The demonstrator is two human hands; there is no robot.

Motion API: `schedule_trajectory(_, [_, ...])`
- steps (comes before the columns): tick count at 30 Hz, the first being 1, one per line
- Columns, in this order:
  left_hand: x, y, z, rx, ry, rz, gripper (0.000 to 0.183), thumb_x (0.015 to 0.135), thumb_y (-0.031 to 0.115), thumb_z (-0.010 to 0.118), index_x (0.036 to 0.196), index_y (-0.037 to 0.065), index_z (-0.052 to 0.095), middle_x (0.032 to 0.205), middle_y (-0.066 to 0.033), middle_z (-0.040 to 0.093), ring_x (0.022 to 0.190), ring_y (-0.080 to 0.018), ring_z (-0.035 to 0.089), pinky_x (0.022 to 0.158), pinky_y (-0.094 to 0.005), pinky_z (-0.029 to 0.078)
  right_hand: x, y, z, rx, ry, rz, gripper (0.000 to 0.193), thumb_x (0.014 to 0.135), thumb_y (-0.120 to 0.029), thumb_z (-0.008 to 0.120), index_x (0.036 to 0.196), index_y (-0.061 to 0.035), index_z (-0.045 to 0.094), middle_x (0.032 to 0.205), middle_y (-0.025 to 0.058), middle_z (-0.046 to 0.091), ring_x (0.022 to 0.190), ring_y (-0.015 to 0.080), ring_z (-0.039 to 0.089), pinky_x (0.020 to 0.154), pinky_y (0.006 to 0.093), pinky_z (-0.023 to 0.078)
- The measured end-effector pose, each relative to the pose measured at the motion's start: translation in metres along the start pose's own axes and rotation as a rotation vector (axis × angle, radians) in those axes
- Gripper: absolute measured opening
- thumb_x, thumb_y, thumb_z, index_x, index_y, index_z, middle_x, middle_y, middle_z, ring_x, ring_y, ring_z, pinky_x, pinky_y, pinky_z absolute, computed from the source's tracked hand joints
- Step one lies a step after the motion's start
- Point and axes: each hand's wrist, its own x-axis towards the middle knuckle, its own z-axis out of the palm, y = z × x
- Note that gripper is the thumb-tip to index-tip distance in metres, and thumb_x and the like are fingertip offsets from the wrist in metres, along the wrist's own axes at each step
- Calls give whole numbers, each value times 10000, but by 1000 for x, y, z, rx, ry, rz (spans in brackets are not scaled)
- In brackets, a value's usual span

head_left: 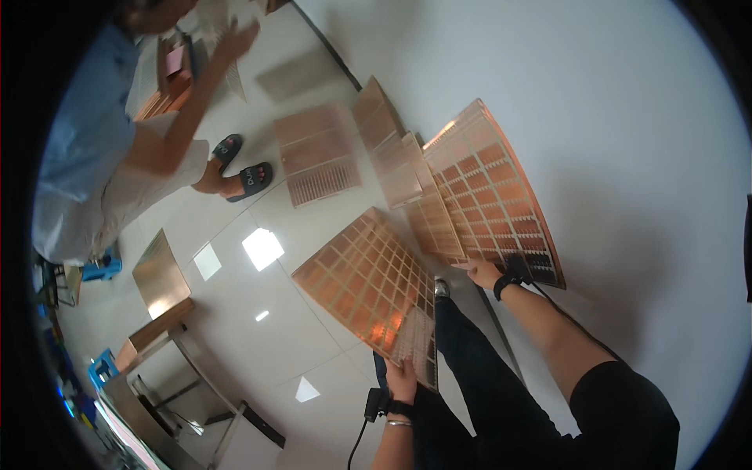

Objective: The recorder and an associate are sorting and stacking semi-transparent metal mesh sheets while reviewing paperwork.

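My left hand point(402, 379) is closed on the near edge of a copper-coloured panel point(364, 286), a thin sheet with a pale grid dividing it into rectangles. The panel hangs tilted in front of my legs, above the floor. My right hand point(483, 274) reaches to the near lower corner of a similar gridded copper panel point(489, 184) leaning against the white wall. At least one of its fingers is stretched out beside the edge. The other fingers are partly hidden. Each wrist wears a black strapped device.
More copper panels point(380, 129) lean along the wall's foot, and another panel point(317, 149) lies on the tiled floor point(305, 329). At the left a person point(117, 149) in blue raises an arm beside a thin sheet. A metal-framed table point(180, 376) stands at lower left.
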Motion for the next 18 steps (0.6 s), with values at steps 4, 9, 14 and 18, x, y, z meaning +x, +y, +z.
schedule_trajectory(4, [-1,-5,-10,19,-15,14,466,797,78,498,1207,-15,297,1052,-195,520,954,-272,529,816,-308,396,38,7,43,393,164,212,478,771,-206,531,1185,0,408,1128,167,505,1084,266,447,883,362,376])
schedule_trajectory(9, [-5,20,0,-85,-101,-102,402,839,132,498,1164,-42,338,1108,-146,476,1010,-193,469,866,-291,360,80,38,78,375,370,224,584,751,-209,593,1208,62,349,1172,199,464,1012,264,514,863,318,391])
schedule_trajectory(14, [-4,50,8,-152,-124,-150,412,828,135,524,1145,-47,335,1115,-142,457,1015,-190,450,873,-292,351,113,34,89,737,387,286,453,747,-198,589,1136,1,469,1123,209,496,1019,335,485,850,375,399])
schedule_trajectory(18, [-3,52,13,-152,-110,-156,414,828,133,523,1148,-45,330,1111,-138,459,1013,-187,452,872,-292,352,129,42,98,650,504,291,276,772,-205,558,977,-22,573,855,219,577,835,377,539,712,417,439])
